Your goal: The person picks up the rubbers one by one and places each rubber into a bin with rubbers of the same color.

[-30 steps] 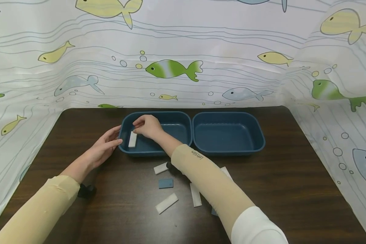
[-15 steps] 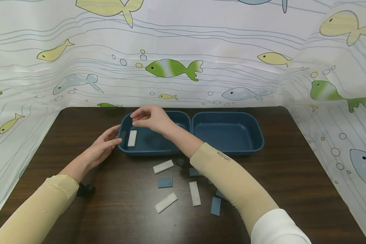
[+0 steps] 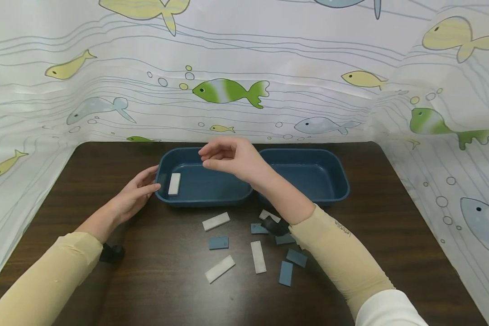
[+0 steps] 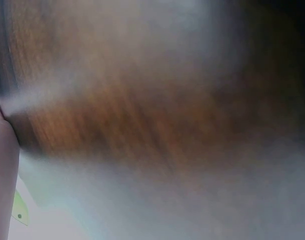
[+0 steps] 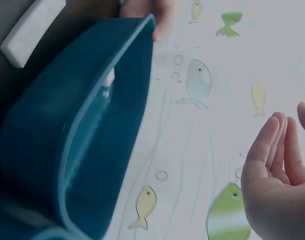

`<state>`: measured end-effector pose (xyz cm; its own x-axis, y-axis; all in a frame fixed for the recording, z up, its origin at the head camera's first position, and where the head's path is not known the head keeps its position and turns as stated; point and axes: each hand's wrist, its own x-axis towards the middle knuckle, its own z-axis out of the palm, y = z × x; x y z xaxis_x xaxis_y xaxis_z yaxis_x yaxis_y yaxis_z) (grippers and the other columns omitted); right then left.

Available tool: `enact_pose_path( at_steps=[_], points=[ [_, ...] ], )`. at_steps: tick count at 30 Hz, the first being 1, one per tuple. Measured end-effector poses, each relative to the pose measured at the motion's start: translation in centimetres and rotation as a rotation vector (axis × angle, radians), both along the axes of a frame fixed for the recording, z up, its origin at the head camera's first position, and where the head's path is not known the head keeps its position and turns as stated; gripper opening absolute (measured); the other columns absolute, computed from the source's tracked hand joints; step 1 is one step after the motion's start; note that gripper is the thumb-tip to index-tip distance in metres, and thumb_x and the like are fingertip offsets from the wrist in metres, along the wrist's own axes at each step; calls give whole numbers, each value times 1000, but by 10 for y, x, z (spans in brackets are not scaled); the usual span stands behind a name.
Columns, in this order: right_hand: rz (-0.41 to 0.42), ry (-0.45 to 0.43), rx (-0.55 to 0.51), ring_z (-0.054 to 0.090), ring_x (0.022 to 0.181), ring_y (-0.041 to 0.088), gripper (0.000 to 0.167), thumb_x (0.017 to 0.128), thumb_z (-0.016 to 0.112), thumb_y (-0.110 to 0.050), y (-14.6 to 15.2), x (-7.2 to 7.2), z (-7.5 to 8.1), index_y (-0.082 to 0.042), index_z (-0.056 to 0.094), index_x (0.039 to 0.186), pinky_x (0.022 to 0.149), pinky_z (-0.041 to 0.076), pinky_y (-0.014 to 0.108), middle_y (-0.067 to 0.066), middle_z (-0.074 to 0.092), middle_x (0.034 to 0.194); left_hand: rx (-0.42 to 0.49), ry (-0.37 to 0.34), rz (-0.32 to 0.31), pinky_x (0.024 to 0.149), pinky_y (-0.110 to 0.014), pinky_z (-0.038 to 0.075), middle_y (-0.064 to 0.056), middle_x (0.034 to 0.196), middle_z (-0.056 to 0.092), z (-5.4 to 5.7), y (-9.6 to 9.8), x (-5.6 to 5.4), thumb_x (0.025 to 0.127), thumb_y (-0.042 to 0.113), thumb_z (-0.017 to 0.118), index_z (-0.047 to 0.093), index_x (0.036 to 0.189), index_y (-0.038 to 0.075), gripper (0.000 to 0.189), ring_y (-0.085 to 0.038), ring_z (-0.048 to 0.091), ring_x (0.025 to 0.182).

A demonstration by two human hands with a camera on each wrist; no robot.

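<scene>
A white rectangular block [image 3: 174, 184] lies near the left end of the left blue tray [image 3: 203, 202]. My left hand [image 3: 132, 197] touches that tray's left end from outside, thumb at the rim and fingers along the wall. It also shows at the far end of the tray in the right wrist view. Above the gap between the two trays hovers my right hand [image 3: 240, 160], fingers loosely bent, thumb apart, nothing held. The right wrist view shows this right hand [image 5: 277, 170] against the fish-patterned backdrop, clear of the rim.
A second blue tray [image 3: 344, 192] stands against the first on the right. In front lie several white blocks [image 3: 220, 269] and several flat blue blocks [image 3: 285, 273], some partly hidden by the right arm. Behind the dark wooden table [image 3: 155, 271] hangs a fish-patterned sheet [image 3: 285, 108].
My right hand has risen out of the left tray and moved right, leaving the white block lying there. The left hand stays at the tray's side.
</scene>
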<state>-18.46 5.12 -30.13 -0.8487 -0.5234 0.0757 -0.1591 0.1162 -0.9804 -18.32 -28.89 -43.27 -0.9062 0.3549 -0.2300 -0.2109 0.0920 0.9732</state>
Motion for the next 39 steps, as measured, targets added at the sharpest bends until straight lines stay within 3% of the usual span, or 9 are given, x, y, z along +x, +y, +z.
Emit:
enact_pose_path(
  at_steps=[7, 14, 20, 22, 26, 31, 34, 39],
  points=[
    [-48, 4, -5, 73, 100, 17, 24, 97, 74, -1, 33, 16, -3, 1, 73, 120, 93, 60, 32, 15, 75, 118, 27, 15, -2, 107, -13, 37, 0, 162, 31, -1, -2, 1, 110, 13, 55, 17, 169, 12, 69, 4, 44, 133],
    [-120, 0, 54, 73, 98, 14, 26, 95, 75, 1, 68, 34, -13, 2, 72, 121, 90, 60, 27, 15, 75, 116, 28, 13, -9, 109, -12, 37, -5, 166, 27, -1, -3, 0, 110, 14, 55, 18, 168, 14, 69, 6, 44, 133],
    [-170, 9, 99, 71, 99, 13, 28, 95, 75, 1, 96, 44, -23, 3, 71, 122, 89, 60, 23, 12, 75, 115, 55, 19, -7, 105, -11, 38, 14, 149, 41, -3, -3, -1, 110, 12, 56, 25, 164, 17, 62, 5, 46, 132],
    [-185, 12, 111, 71, 99, 12, 27, 95, 75, 1, 105, 46, -27, 3, 71, 122, 89, 60, 22, 12, 75, 115, 59, 22, -11, 105, -11, 38, 16, 147, 41, -3, -3, -1, 110, 12, 55, 26, 164, 17, 61, 4, 46, 132],
    [-219, 6, 143, 72, 100, 9, 26, 96, 74, 1, 122, 52, -35, 4, 71, 122, 90, 59, 20, 15, 75, 116, 51, 18, -16, 106, -11, 37, 9, 155, 38, -4, -3, -2, 110, 13, 55, 22, 166, 15, 65, 4, 44, 133],
    [-250, -15, 160, 72, 100, 5, 25, 97, 73, 1, 141, 60, -43, 7, 70, 122, 92, 58, 18, 18, 75, 117, 30, 9, -27, 112, -14, 34, -8, 172, 20, -3, -3, -3, 111, 15, 54, 15, 169, 13, 70, 5, 37, 139],
    [-265, -18, 179, 73, 100, 4, 26, 98, 73, 0, 152, 65, -48, 9, 69, 122, 92, 58, 17, 12, 75, 115, 26, 6, -27, 113, -15, 34, -10, 174, 15, -2, -2, -3, 111, 15, 54, 14, 169, 13, 70, 4, 35, 142],
    [-285, -44, 230, 72, 99, 4, 29, 98, 74, -2, 167, 73, -58, 10, 68, 124, 91, 58, 17, 14, 75, 116, 22, -4, -23, 115, -15, 33, -11, 175, 13, -1, -2, -3, 111, 15, 54, 13, 170, 13, 72, -4, 30, 148]
  ],
)
